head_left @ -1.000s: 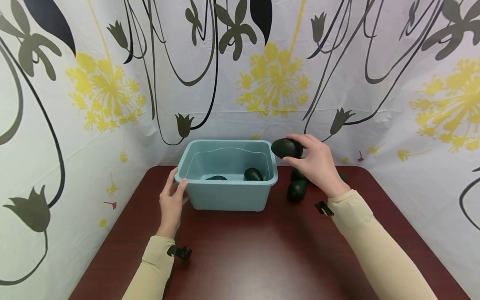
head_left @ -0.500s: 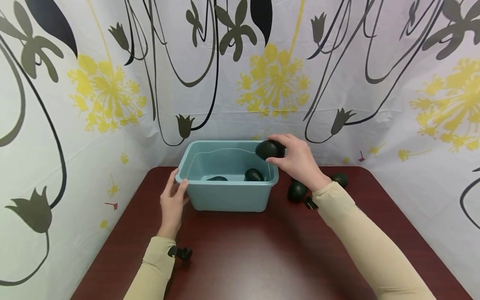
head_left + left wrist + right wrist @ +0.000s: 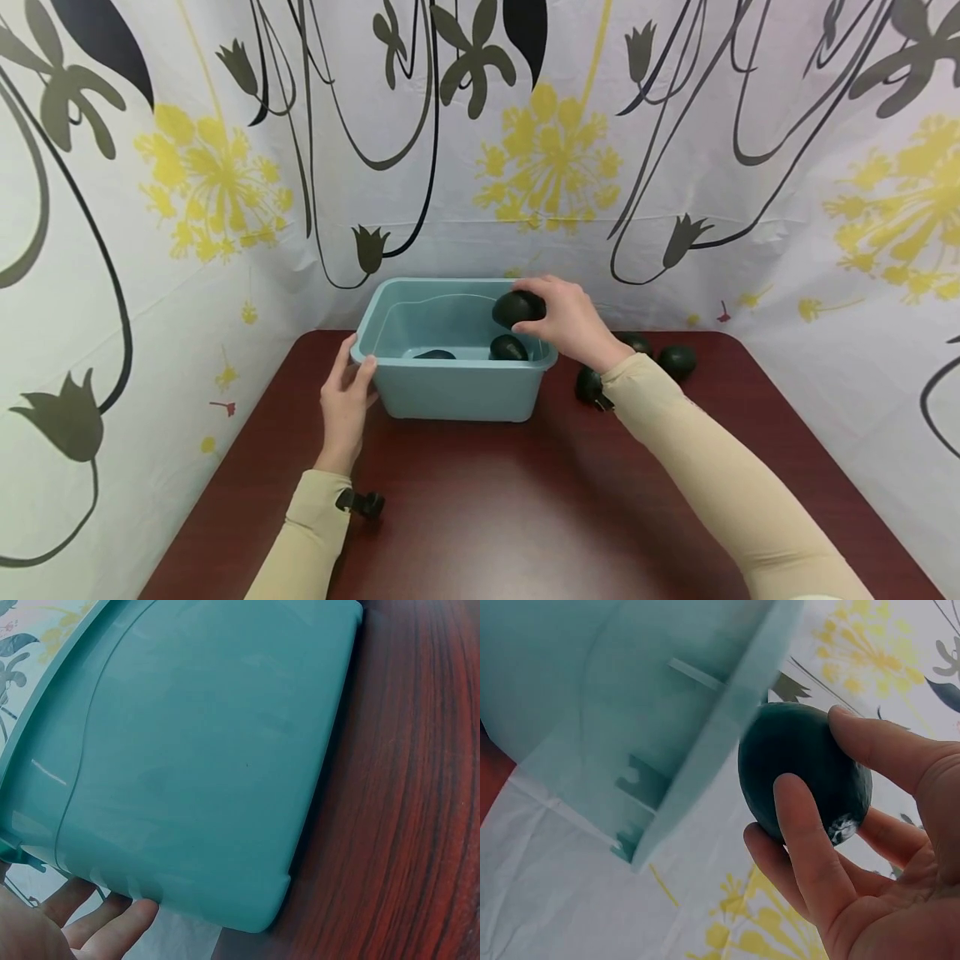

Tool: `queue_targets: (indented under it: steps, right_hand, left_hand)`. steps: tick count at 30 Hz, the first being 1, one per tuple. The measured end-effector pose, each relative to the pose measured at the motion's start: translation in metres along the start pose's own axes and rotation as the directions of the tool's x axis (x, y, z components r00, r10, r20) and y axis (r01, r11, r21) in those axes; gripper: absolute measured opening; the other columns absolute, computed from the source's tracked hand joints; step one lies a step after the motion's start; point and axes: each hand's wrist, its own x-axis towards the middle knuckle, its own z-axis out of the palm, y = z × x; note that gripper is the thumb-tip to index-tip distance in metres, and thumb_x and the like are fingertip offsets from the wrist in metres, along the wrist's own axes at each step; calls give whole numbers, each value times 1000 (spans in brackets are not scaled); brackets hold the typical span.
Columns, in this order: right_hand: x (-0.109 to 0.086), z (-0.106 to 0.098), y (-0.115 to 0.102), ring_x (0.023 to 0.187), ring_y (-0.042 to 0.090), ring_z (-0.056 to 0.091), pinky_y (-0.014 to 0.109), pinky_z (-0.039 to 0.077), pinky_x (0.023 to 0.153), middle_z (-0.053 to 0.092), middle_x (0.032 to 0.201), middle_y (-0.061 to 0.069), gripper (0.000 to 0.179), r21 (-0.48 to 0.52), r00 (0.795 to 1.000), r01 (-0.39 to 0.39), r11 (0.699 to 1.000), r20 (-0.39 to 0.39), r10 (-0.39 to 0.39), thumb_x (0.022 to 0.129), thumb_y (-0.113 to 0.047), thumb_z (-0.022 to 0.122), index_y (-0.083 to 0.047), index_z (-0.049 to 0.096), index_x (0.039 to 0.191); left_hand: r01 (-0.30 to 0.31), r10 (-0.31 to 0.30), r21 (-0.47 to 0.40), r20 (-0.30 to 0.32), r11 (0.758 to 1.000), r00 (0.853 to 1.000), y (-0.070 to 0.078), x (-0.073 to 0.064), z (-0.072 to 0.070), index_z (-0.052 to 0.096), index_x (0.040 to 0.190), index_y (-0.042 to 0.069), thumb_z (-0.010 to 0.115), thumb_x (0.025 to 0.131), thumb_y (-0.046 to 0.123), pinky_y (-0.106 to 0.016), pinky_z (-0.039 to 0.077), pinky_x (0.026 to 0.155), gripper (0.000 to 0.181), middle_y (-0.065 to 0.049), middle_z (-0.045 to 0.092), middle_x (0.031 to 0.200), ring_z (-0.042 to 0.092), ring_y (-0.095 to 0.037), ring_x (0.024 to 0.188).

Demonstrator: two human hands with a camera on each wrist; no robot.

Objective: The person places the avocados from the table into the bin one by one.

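My right hand (image 3: 572,323) pinches a dark green avocado (image 3: 517,309) between thumb and fingers, over the right part of a light blue plastic bin (image 3: 456,392). In the right wrist view the held avocado (image 3: 802,769) appears close to the bin's rim (image 3: 727,727). Two more avocados are inside the bin, one at the right (image 3: 508,348) and another partly hidden behind the front wall (image 3: 435,355). My left hand (image 3: 345,417) grips the bin's front left corner, thumb on the rim and fingers along the side. The left wrist view shows those fingers (image 3: 112,930) against the bin wall.
Right of the bin, several avocados lie on the dark red wooden table (image 3: 480,500): one at the far right (image 3: 678,362), others partly covered by the right wrist. A white cloth with floral print (image 3: 555,167) hangs behind and at both sides.
My right hand has carried the avocado leftward and slightly down, from beside the bin's right rim to over its inside. The left hand and bin have stayed in place.
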Motion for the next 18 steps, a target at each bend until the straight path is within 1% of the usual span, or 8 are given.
queue_targets:
  steps: [5, 9, 10, 13, 15, 17, 18]
  right_hand:
    - [4, 10, 1, 123, 28, 54, 49, 49, 94, 57, 137, 4, 63, 6, 998, -5, 1000, 65, 4, 85, -29, 84, -21, 58, 142]
    - [7, 17, 0, 123, 27, 54, 47, 50, 93, 55, 139, 4, 64, 9, 996, 4, 1000, 90, -5, 86, -27, 83, -21, 57, 143]
    - [7, 18, 0, 121, 27, 55, 46, 51, 90, 55, 139, 5, 63, 10, 996, 9, 1000, 91, -9, 86, -26, 83, -21, 56, 144]
    - [8, 21, 0, 103, 25, 60, 42, 53, 79, 53, 138, 6, 61, 4, 996, 10, 1000, 83, -11, 89, -23, 80, -20, 56, 144]
    - [7, 24, 1, 93, 21, 61, 40, 53, 75, 53, 137, 6, 58, -8, 997, 5, 1000, 75, -4, 90, -25, 79, -21, 56, 143]
    - [6, 25, 3, 89, 20, 60, 40, 52, 75, 54, 136, 6, 56, -16, 998, 2, 1000, 64, -1, 91, -27, 77, -21, 56, 143]
    - [6, 25, 4, 93, 19, 61, 40, 53, 77, 54, 137, 6, 55, -20, 998, -2, 1000, 59, 3, 92, -29, 76, -22, 57, 142]
  left_hand:
    - [5, -5, 7, -1, 1000, 1000, 0, 0, -1, 44, 153, 34, 69, 97, 37, -62, 44, 96, 62, -8, 47, 150, 50, -33, 130]
    - [9, -9, 10, -4, 1000, 1000, 0, 0, -1, 44, 153, 35, 69, 97, 37, -62, 45, 96, 61, -9, 47, 149, 50, -33, 129]
    - [8, -8, 10, -6, 1000, 1000, 0, 0, -1, 44, 153, 35, 69, 97, 36, -62, 45, 96, 61, -9, 47, 149, 51, -33, 129]
    - [7, -7, 11, -7, 1000, 1000, 0, 0, -1, 44, 152, 35, 69, 97, 37, -62, 45, 96, 61, -9, 47, 149, 51, -33, 129]
    - [7, -7, 7, -5, 1000, 1000, 0, 1, 0, 44, 153, 35, 69, 97, 38, -62, 45, 96, 61, -9, 47, 149, 50, -33, 129]
    - [9, -9, 6, -5, 1000, 1000, 0, 1, 0, 44, 153, 34, 69, 96, 38, -63, 44, 96, 62, -9, 47, 150, 50, -33, 130]
    - [9, -9, 7, -4, 1000, 1000, 1, 2, 0, 44, 153, 34, 69, 96, 39, -63, 44, 96, 62, -8, 47, 150, 50, -33, 130]
